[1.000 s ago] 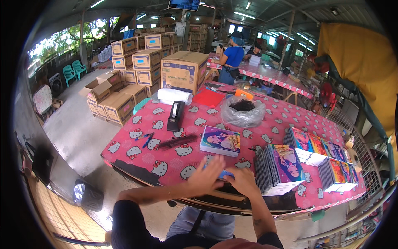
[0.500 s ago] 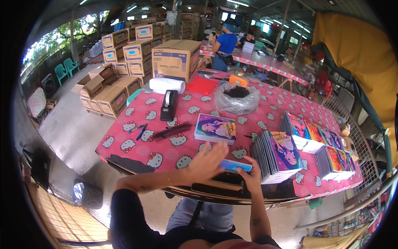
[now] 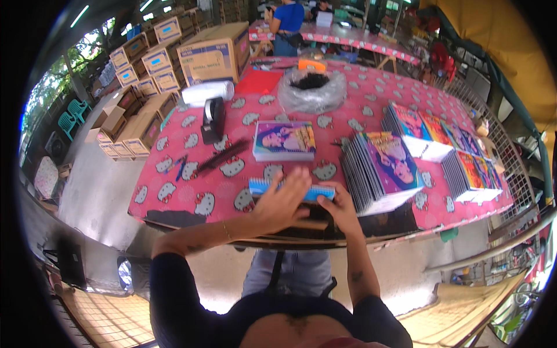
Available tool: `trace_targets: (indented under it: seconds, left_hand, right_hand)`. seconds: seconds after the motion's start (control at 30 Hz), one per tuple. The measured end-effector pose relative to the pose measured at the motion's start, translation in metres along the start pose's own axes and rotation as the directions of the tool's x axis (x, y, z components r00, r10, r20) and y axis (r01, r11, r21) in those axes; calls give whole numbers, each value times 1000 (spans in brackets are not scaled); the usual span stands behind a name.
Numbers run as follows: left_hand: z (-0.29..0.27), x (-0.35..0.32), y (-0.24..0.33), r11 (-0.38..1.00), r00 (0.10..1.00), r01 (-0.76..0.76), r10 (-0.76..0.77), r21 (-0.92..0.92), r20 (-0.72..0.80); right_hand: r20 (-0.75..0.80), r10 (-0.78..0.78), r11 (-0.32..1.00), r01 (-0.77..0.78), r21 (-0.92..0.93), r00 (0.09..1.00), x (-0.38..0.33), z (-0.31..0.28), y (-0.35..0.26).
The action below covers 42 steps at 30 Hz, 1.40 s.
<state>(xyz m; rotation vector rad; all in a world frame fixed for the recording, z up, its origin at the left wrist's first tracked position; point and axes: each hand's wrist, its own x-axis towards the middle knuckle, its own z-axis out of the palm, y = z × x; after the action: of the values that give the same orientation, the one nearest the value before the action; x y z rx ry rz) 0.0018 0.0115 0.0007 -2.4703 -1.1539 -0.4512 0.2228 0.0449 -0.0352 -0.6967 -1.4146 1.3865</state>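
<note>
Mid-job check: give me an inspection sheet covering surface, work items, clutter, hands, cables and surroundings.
Surface: pink patterned table cover, dark patches along the near edge.
Work items: blue spiral notebook in hand; short notebook stack beyond it; taller spiral-bound stack to the right, more stacks behind.
Clutter: black tape dispenser, dark spiral strips, pens, clear bag with black contents, white roll.
Hands: left hand flat across the blue spiral notebook; right hand gripping its right end.
Cables: nothing seen.
Surroundings: stacked cartons, green chairs, co-workers at another table.
</note>
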Motion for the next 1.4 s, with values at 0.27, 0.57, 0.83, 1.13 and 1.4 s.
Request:
trace_targets:
  seconds: [0.27,0.57,0.83,1.13,1.4]
  left_hand:
    - [-2,2,18,984,979,-175,170,32,111]
    - [12,5,23,977,977,-209,207,-32,-57]
    - [-7,26,33,977,986,-74,41,-202,-160]
    - [0,58,10,880,970,-117,2,-460,-243]
    - [-3,58,11,863,983,-56,-39,-503,-178]
  right_hand:
    - [15,19,997,-20,70,1000,-6,-9,-11]
    - [-7,-64,989,62,-134,998,-12,-12,6]
    - [3,-153,936,146,-320,988,-15,-26,9]
    - [32,-92,926,97,-364,995,-10,-44,-46]
    - [286,-7,895,133,-426,958,13,-52,-62]
